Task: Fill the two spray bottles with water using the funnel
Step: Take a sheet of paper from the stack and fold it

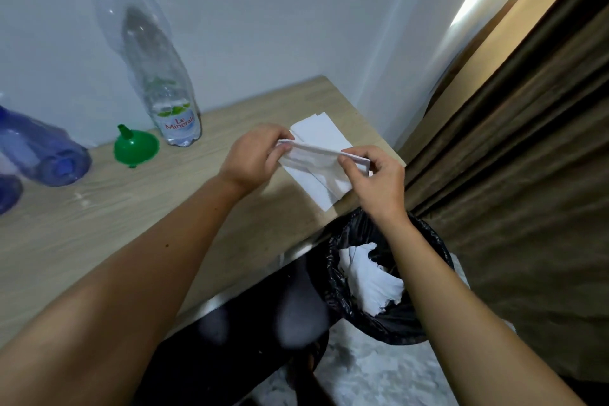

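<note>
Pinching folded tissue (324, 155) between left hand (253, 158) and right hand (372, 178). Funnel (135, 146) idle beside water bottle (158, 76); blue spray bottles (43, 155) lying down; fill state unclear, wiping stage likely.

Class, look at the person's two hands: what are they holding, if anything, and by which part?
Both hands hold one white paper tissue above the table. The left hand pinches its left end, and the right hand pinches its right end.

Bare table (99, 224) before funnel (136, 145)
</note>
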Demonstrator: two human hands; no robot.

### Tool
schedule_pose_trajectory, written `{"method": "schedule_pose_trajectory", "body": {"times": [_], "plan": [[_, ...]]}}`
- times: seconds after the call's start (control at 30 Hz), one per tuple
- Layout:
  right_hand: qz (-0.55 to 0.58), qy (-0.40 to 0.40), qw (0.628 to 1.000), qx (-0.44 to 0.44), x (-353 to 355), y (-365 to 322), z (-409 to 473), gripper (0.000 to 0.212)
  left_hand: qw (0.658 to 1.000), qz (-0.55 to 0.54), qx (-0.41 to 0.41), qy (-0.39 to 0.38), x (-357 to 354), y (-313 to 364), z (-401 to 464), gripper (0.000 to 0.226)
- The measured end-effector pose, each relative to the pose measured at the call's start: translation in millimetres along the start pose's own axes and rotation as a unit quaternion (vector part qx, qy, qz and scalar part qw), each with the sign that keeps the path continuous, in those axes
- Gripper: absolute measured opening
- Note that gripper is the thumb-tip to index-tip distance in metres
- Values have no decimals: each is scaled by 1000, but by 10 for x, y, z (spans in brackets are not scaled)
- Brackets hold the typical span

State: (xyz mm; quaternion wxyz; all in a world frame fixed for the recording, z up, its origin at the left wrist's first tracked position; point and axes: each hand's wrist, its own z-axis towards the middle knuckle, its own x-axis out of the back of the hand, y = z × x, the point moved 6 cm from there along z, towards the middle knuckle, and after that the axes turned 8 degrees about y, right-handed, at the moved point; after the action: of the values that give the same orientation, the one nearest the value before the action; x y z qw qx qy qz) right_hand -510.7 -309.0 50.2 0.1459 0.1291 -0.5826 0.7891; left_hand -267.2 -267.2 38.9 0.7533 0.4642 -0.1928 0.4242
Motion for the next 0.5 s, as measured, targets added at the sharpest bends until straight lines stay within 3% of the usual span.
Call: {"method": "schedule_pose_trajectory", "body": {"times": [0.23, 0.5], "plan": [[13, -80, 997, 15, -495, -353, -370, 3, 991, -28, 106, 77, 939, -275, -648, 14], [33, -214, 976, 5, -1509, -687, -1262, 9, 936, -29, 321, 143, 1950, -696, -2083, 14]]}}
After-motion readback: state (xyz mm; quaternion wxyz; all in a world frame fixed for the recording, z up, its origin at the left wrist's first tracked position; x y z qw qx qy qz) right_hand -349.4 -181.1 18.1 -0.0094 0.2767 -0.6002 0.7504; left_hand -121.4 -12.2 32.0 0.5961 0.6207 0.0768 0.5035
